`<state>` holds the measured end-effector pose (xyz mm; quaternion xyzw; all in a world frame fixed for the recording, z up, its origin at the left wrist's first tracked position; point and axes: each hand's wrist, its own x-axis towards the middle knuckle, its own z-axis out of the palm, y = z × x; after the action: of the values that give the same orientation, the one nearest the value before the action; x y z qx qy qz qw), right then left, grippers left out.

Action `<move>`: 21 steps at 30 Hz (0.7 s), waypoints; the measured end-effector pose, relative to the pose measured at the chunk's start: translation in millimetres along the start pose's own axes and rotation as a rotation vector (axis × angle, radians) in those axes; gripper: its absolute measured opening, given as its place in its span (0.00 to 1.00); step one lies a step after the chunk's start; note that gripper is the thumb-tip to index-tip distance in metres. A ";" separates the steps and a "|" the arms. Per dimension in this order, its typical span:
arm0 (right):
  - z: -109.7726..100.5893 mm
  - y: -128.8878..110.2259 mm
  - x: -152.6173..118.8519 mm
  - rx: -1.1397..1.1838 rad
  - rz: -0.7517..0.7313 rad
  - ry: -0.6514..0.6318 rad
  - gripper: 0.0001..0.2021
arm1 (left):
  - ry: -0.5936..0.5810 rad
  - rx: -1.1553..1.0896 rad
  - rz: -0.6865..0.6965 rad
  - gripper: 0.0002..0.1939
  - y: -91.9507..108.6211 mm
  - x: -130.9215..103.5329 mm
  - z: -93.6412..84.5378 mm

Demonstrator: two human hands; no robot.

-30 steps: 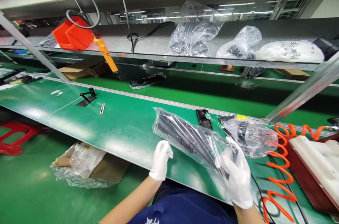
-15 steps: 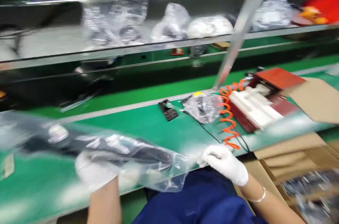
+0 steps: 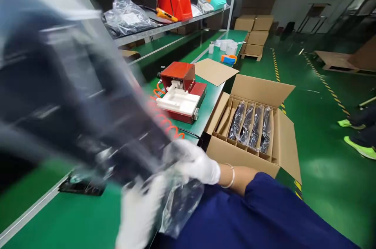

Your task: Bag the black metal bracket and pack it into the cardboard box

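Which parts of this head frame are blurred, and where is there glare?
Head view: the bagged black part and the left hand are motion-smeared; the right hand is slightly soft; the carton and red fixture are sharp; overhead lights glare off the glossy green floor.

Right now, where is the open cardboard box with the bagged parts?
In the head view the cardboard box sits right of centre on the green floor, against the end of the workbench, just beyond the right hand.
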<state>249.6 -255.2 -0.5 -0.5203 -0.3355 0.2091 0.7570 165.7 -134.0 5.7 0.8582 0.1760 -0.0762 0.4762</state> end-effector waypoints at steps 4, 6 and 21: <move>-95.9 -36.3 -19.7 -0.061 -0.031 0.673 0.30 | -0.216 -0.097 0.178 0.28 -6.8 3.7 26.4; -153.2 -40.9 -29.8 -0.218 -0.178 0.946 0.33 | -0.274 -0.088 0.158 0.31 -18.4 5.9 29.0; -292.4 88.4 -54.0 -0.529 0.439 1.413 0.32 | -0.062 -0.296 -0.203 0.42 -110.0 -10.6 22.9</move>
<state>427.5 -447.6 -166.5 -0.7474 0.2975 -0.1136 0.5831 115.5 -102.4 -90.4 0.7538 0.2563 -0.1237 0.5923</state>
